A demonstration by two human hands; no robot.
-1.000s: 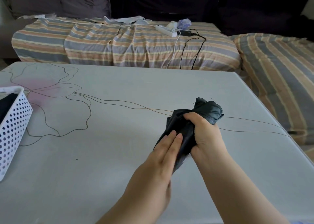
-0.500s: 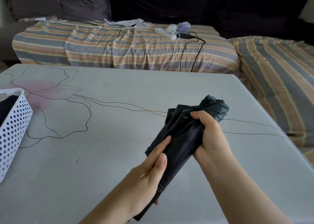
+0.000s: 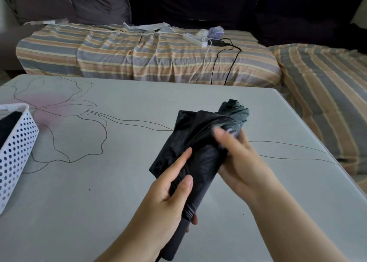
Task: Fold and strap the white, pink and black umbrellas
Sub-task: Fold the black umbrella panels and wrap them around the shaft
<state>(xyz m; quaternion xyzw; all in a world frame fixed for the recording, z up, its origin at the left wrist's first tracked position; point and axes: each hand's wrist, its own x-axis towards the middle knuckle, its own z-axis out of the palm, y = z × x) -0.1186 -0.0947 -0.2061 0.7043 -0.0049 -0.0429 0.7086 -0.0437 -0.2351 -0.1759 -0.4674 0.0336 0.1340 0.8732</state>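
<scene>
Umbrella [image 3: 200, 154] over the table [image 3: 99, 202], our left hand [image 3: 166, 198] gripped it near the handle, right hand [image 3: 238, 158] fingers blurred, grip unclear.

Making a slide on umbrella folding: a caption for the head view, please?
Left hand holds the black umbrella while the right hand wraps its canopy.

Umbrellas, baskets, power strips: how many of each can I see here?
Umbrellas: 1, the black umbrella, held in the left hand and right hand
Baskets: 1, the white basket
Power strips: 1, the power strip on the sofa
Total: 3
</scene>
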